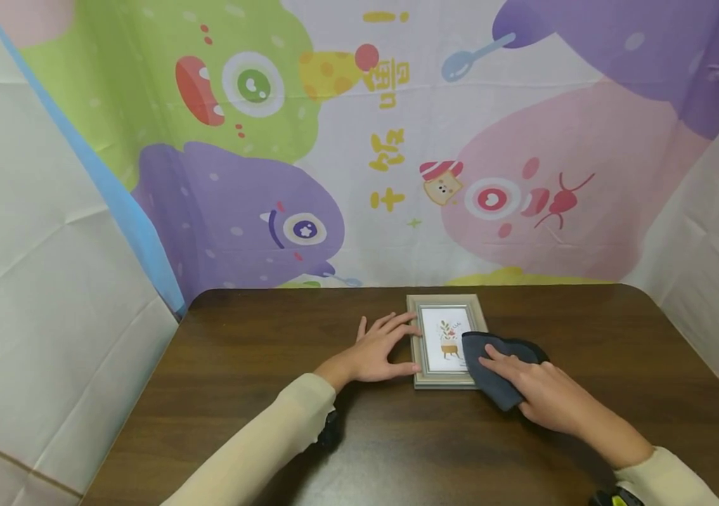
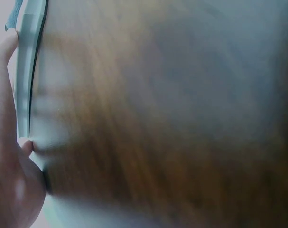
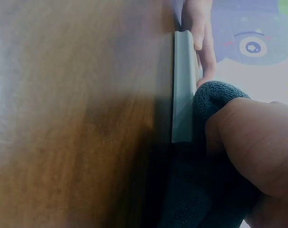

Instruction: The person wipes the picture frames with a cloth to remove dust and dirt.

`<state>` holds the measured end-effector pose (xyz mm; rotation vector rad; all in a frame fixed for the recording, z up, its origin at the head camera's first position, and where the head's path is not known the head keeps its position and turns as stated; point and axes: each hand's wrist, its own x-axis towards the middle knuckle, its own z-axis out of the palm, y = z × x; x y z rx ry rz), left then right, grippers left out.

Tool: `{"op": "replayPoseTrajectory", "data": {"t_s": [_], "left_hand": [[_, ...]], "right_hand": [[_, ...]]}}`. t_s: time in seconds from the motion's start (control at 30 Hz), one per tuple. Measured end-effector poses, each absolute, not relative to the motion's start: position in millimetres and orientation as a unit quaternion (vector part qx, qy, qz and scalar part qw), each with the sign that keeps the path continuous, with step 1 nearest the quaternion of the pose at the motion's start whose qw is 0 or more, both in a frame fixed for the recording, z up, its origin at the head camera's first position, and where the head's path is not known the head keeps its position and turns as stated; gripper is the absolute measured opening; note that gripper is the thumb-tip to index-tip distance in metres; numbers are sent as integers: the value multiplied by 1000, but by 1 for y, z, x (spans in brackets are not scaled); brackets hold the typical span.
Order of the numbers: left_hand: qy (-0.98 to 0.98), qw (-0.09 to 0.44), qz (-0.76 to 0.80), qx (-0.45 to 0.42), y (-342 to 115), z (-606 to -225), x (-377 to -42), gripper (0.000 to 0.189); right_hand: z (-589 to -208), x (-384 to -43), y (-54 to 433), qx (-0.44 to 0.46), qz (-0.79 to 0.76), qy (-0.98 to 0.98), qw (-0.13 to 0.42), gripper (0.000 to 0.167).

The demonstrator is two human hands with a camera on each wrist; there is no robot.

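Note:
A picture frame (image 1: 448,380) with a pale border and a plant print lies flat on the brown table. My left hand (image 1: 377,349) rests at its left side, fingers spread, fingertips and thumb touching the border. In the left wrist view that hand (image 2: 11,161) stands beside the frame's edge (image 2: 27,71). On the frame's right side my right hand (image 1: 539,385) holds a dark grey-blue cloth (image 1: 501,393) against it. The cloth covers the lower right part of the frame. Cloth (image 3: 222,90) bunches up by the right hand (image 3: 257,142) in the right wrist view.
The dark wood table (image 1: 258,344) has rounded far corners. Behind it hangs a cloth backdrop (image 1: 384,239) with cartoon monsters. Pale panels (image 1: 49,267) stand at the left and right. Dark devices sit at both wrists.

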<state>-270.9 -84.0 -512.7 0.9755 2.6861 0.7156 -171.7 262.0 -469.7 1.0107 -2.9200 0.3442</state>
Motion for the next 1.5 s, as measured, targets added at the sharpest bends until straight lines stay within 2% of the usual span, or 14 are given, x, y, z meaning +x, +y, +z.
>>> {"op": "replayPoseTrajectory", "data": {"t_s": [0.67, 1.07, 1.5], "left_hand": [[906, 104, 245, 328, -83, -511, -270, 66], [904, 108, 244, 335, -84, -511, -269, 65], [903, 105, 241, 338, -85, -512, -272, 65]], "right_hand": [[-465, -176, 262, 325, 103, -940, 11, 82], [-469, -198, 261, 322, 101, -941, 22, 78], [-466, -233, 253, 292, 100, -951, 4, 73]]}}
